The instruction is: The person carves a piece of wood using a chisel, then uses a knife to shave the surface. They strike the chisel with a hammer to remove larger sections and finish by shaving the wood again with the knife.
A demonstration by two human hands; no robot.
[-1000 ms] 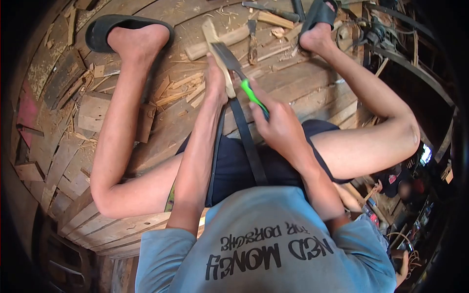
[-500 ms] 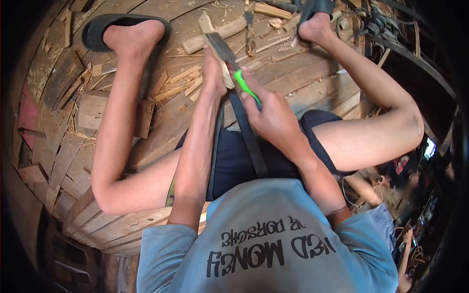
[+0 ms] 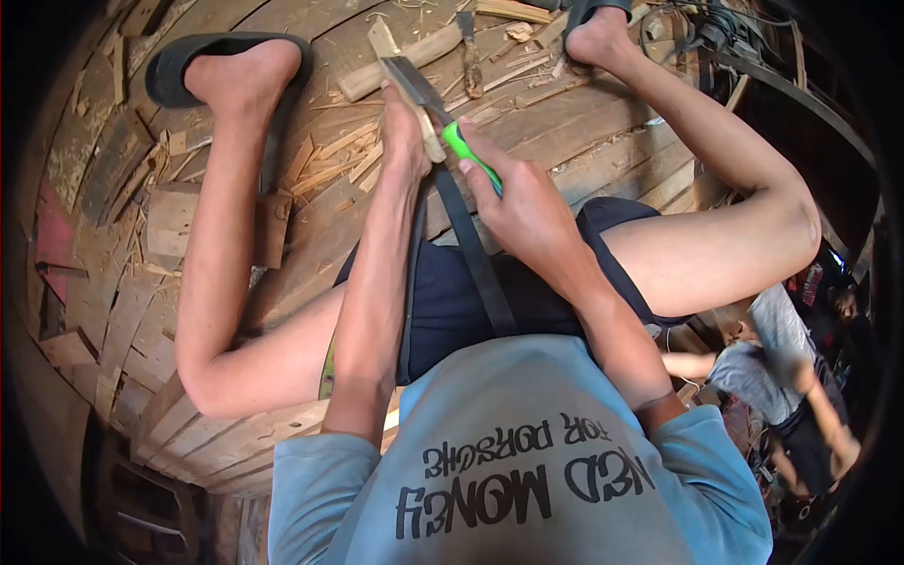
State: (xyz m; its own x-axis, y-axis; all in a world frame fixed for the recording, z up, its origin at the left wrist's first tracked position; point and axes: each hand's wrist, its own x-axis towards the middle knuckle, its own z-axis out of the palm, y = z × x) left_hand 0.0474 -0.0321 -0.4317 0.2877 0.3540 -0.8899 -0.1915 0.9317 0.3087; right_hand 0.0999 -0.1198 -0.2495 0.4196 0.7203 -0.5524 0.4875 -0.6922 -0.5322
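From my remote seat, my right hand (image 3: 520, 196) was closed round the green handle (image 3: 458, 143), blade (image 3: 414, 83) toward eleven; my left hand (image 3: 403, 134) clamped the wood strip (image 3: 380, 40) near twelve. Shallow strokes, fingers clear, seemed wisest.

- Floored in worn brown planks (image 3: 589, 141), with dark gaps between some boards.
- Littered with pale wood chips (image 3: 334, 155) toward the upper left.
- Marked at far left by a faded pink patch (image 3: 56, 231).
- Faced below, left of centre, with lighter boards (image 3: 250, 443).
- Filled at lower left by a dark open frame (image 3: 141, 508), too dim to identify.
- Crowded at upper right with cables (image 3: 730, 28).
- Lit softly across the planks, fading to deep shadow at right.
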